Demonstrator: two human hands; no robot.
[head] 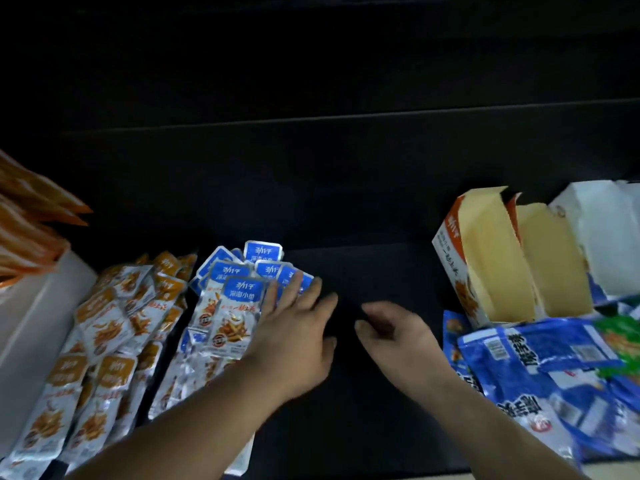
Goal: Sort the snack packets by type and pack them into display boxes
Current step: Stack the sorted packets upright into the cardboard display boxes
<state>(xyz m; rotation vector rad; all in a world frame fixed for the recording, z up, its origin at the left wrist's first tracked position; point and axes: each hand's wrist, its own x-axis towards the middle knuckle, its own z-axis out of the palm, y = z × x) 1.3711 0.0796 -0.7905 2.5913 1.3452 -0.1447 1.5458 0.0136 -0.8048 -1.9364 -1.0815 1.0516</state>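
Dark matte tabletop (346,202), dim light. Left hand (294,334) flat, fingers (291,289) slightly spread, fingertips on blue packets (239,296); orange packets (114,323) just past its little finger. Right hand (398,337) loosely curled, empty; display boxes (491,258) beyond its little finger. Risk, I judge: stack slides, types mix. Packets glossy, flat, slick film; boxes stiff cardboard, open.

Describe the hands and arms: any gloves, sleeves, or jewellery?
The left hand and right hand wear no gloves; no ring, watch or bracelet shows. Both forearms are uncovered down to the picture's edge, with no sleeve in view. Dim light hides any fine marks.
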